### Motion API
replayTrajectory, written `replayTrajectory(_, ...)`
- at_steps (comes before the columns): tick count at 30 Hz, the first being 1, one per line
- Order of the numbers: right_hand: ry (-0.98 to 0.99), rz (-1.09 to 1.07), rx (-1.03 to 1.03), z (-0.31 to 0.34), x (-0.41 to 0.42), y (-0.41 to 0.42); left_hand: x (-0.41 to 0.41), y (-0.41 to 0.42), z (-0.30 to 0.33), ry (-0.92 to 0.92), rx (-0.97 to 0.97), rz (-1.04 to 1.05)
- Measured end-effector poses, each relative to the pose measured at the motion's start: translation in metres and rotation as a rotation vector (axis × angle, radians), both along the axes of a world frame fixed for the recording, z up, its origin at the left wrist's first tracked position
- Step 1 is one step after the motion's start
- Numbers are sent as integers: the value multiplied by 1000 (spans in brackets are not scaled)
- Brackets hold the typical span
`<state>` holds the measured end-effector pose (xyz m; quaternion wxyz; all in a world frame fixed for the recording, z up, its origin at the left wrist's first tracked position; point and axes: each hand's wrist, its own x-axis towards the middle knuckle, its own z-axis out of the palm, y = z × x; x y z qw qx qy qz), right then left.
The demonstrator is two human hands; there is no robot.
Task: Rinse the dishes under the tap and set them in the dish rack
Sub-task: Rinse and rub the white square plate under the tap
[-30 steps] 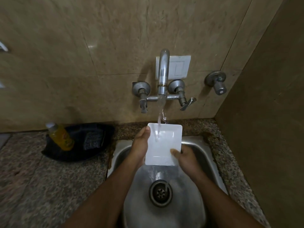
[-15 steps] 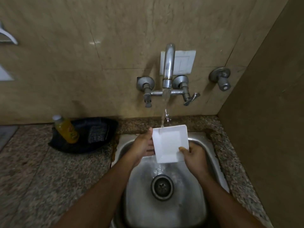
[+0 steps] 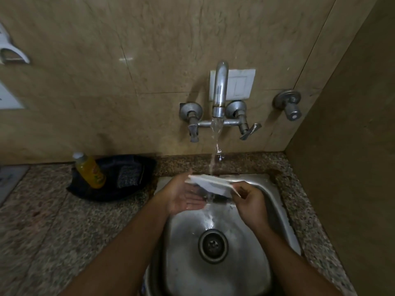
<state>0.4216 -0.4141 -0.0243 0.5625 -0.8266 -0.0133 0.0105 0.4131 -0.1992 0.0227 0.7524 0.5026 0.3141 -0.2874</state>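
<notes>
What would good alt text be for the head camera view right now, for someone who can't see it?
Two hands hold a white square plate tilted nearly edge-on under running water from a wall tap above a steel sink; the right hand pinches its edge and the left hand lies open, palm up, beneath it. A yellow bottle stands in a dark tray on the granite counter.

Sink basin (image 3: 252, 272) open toward 6 o'clock around the drain (image 3: 213, 246); tap (image 3: 219, 97) and its 2 valve handles overhang at 12, side wall (image 3: 350, 167) close at 3, black tray (image 3: 111, 184) with yellow bottle (image 3: 90, 173) blocks counter (image 3: 42, 227) at 10.
</notes>
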Motion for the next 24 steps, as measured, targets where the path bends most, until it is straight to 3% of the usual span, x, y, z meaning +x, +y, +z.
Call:
replayTrajectory(2, -107, 61, -110, -4, -2, 3, -1, 2, 0, -3, -124, 111)
replayTrajectory(5, -295, 172, -232, -8, -3, 2, -2, -1, -6, -50, -145, 187)
replayTrajectory(8, -232, 324, -359, -9, -8, -13, -8, 0, -16, -120, -170, 164)
replayTrajectory(11, -86, 369, -322, -4, -11, -18, -9, 1, -25, -230, -79, 109)
replayTrajectory(17, -388, 490, -730, 11, -3, 18, -6, -15, -17, -378, 191, -56)
replayTrajectory(24, -432, 511, -717, 9, -7, 39, -1, -19, -14, -452, 267, 15)
